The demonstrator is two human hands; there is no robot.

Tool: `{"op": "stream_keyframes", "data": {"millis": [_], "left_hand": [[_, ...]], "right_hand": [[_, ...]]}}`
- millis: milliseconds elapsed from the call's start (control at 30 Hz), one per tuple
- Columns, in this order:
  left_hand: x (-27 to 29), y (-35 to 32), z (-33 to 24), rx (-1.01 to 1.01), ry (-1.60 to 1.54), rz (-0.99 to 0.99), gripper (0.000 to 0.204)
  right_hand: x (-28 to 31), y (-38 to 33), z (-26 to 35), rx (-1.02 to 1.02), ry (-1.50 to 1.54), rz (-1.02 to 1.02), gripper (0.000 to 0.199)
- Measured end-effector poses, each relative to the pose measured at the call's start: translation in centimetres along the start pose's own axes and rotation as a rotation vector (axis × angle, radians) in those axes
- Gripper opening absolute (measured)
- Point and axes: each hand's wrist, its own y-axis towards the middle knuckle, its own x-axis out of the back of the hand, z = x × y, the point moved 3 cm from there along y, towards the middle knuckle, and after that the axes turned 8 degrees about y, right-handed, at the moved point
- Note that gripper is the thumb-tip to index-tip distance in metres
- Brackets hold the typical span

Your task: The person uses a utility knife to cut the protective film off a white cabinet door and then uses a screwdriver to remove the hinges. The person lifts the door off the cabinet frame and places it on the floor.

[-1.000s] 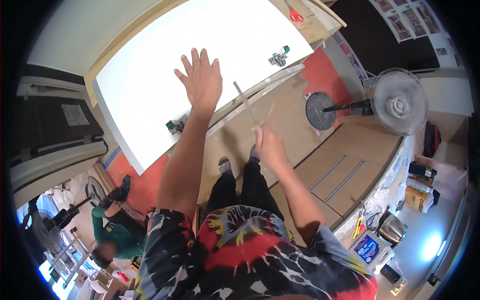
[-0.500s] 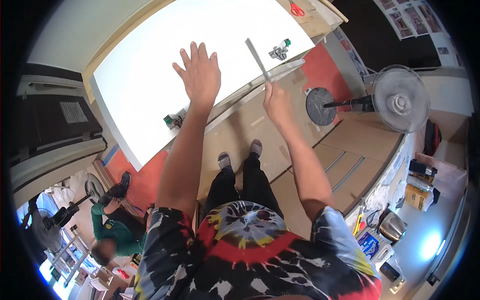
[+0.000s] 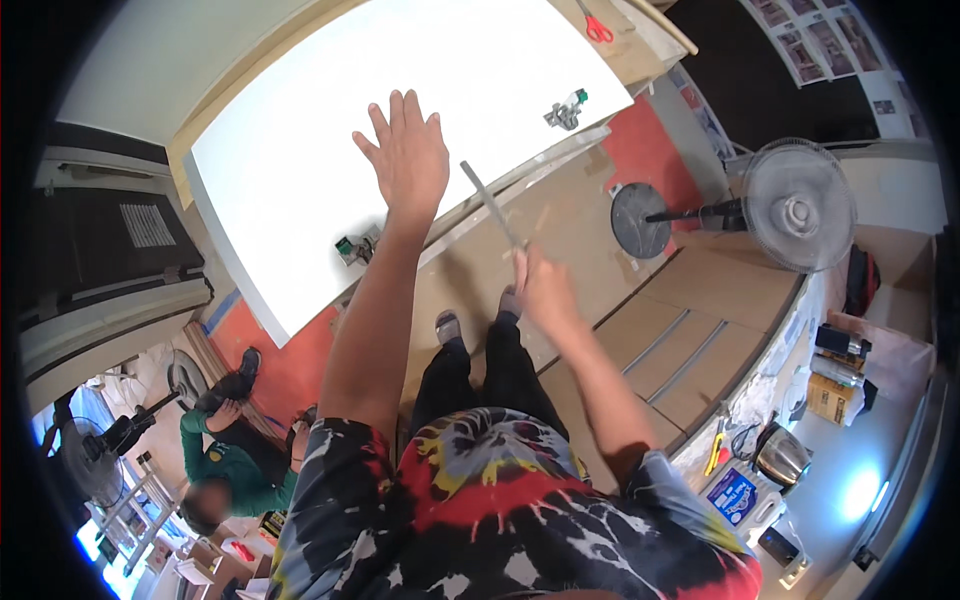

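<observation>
We see the right hand (image 3: 540, 290) closed around the lower end of a thin metal ruler (image 3: 492, 205), held out over the brown floor (image 3: 590, 230) just off the near edge of the white board (image 3: 300, 160). The ruler's long axis runs on a slant: from the fist it points up and to the left, its free end reaching toward the board's edge and ending close beside the left wrist. Whether its tip touches the board we cannot tell.

The left hand (image 3: 405, 160) is spread wide, fingers apart, palm down over the board; it holds nothing. We cannot tell if it presses on the surface or hovers just above it.

Two clamps sit on the board's near edge: one (image 3: 357, 245) left of the left forearm, the other (image 3: 565, 110) well to the right, beyond the ruler's tip. Red scissors (image 3: 597, 25) lie far off at the board's upper right corner. Between ruler and board edge nothing stands in the way but the left forearm, which lies beside the ruler's path.

Below the hands we see our own feet (image 3: 478, 315) on the floor. A standing fan (image 3: 790, 205) is to the right, its round base (image 3: 640, 220) near the ruler hand. A seated person (image 3: 235, 465) in green is at lower left, well apart.
</observation>
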Motion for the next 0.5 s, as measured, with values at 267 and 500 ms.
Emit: {"op": "stream_keyframes", "data": {"millis": [267, 500], "left_hand": [[0.6, 0.1, 0.2, 0.048, -0.092, 0.020, 0.052], [1.0, 0.3, 0.0, 0.071, -0.253, -0.012, 0.050]], "right_hand": [[-0.6, -0.7, 1.2, 0.013, 0.002, -0.006, 0.033], [0.1, 0.5, 1.0, -0.036, 0.015, -0.026, 0.033]]}}
